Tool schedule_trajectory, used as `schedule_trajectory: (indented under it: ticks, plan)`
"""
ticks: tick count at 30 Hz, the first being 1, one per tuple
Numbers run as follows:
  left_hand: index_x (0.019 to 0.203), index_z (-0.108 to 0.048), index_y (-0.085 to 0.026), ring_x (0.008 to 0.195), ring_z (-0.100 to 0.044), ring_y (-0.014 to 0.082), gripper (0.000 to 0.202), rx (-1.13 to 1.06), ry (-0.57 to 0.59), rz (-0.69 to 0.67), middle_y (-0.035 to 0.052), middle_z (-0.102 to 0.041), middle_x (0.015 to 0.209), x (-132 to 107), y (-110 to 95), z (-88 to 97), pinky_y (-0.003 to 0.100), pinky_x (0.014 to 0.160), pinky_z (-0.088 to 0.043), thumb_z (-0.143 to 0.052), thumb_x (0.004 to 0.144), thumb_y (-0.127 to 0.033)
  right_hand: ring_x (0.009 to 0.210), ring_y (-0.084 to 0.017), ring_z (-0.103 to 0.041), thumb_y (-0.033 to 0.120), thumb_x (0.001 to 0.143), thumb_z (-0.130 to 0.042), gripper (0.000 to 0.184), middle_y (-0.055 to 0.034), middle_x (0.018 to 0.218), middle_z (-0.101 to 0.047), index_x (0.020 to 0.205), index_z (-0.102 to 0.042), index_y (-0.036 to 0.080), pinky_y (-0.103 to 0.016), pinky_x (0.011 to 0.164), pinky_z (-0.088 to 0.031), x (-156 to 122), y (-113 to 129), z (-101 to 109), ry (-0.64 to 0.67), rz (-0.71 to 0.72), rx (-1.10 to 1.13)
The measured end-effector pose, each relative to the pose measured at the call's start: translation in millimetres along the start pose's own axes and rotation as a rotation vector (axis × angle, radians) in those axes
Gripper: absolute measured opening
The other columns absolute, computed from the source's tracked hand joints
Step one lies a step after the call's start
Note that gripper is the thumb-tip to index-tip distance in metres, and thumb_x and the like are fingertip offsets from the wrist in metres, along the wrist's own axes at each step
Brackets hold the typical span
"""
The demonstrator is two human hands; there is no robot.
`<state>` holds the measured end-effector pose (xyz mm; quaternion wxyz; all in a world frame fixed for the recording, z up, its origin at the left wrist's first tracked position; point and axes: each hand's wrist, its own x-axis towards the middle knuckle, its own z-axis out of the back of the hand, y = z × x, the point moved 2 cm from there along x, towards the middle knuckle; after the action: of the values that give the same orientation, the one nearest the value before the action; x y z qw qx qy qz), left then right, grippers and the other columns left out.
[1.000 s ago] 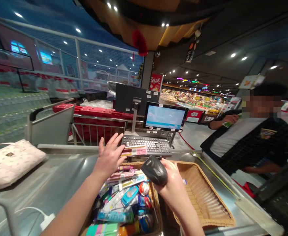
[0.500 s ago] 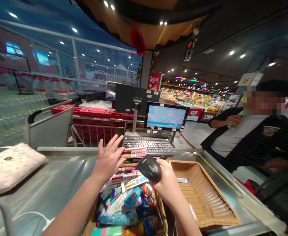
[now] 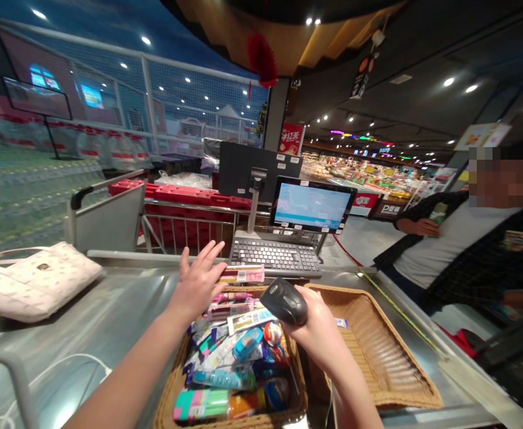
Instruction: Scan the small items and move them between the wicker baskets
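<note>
My left hand [image 3: 201, 283] reaches over the back of a wicker basket [image 3: 163, 405]. Its upper fingers are spread, while a slim pink packet [image 3: 248, 273] with a barcode sticks out between forefinger and thumb; the gripped end is hidden. My right hand [image 3: 317, 319] is wrapped round a black handheld barcode scanner [image 3: 285, 301], its head tilted toward the packet. Under both hands the basket is filled with small packaged goods, among them a blue oval pack [image 3: 248, 344], a round red-and-white item [image 3: 272, 333] and a teal tube [image 3: 223, 379].
A second wicker basket [image 3: 416, 375] stands at right, with one small packet [image 3: 342, 323] inside. Behind are a keyboard [image 3: 274, 256] and a lit screen [image 3: 313, 205]. A pale handbag [image 3: 42, 286] lies left on the metal counter [image 3: 131, 304]. Another person [image 3: 449, 244] stands at right holding something green.
The view has swung left, so the surroundings sit further right. My left hand and the packet have shifted left together against the keyboard. The scanner stays in my right hand.
</note>
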<state>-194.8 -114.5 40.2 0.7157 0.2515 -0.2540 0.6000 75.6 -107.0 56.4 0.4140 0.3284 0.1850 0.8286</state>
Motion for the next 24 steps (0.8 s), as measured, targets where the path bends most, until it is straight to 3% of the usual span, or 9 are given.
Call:
schedule_trajectory:
  ticks: [16, 24]
  plan:
    - [0.099, -0.069, -0.021, 0.141, -0.037, 0.0327, 0.018, 0.008, 0.017, 0.045, 0.0146, -0.042, 0.152, -25.8, 9.2, 6.3, 0.065, 0.116, -0.003, -0.064, 0.081, -0.022, 0.101, -0.027, -0.063, 0.013, 0.065, -0.063, 0.03, -0.0072, 0.101, -0.072, 0.093, -0.072, 0.021, -0.039, 0.092, -0.046, -9.0, 8.6, -16.5, 0.061, 0.046, 0.012]
    - [0.094, -0.069, -0.022, 0.141, -0.036, 0.0348, 0.016, -0.047, 0.154, 0.052, 0.0146, -0.043, 0.151, -53.8, 18.8, -7.6, 0.069, 0.114, -0.008, -0.066, 0.081, -0.032, 0.099, -0.025, -0.063, 0.008, 0.065, -0.063, 0.034, -0.0062, 0.102, -0.071, 0.095, -0.071, 0.022, -0.037, 0.09, -0.047, -17.7, 10.9, -14.3, 0.111, 0.043, 0.006]
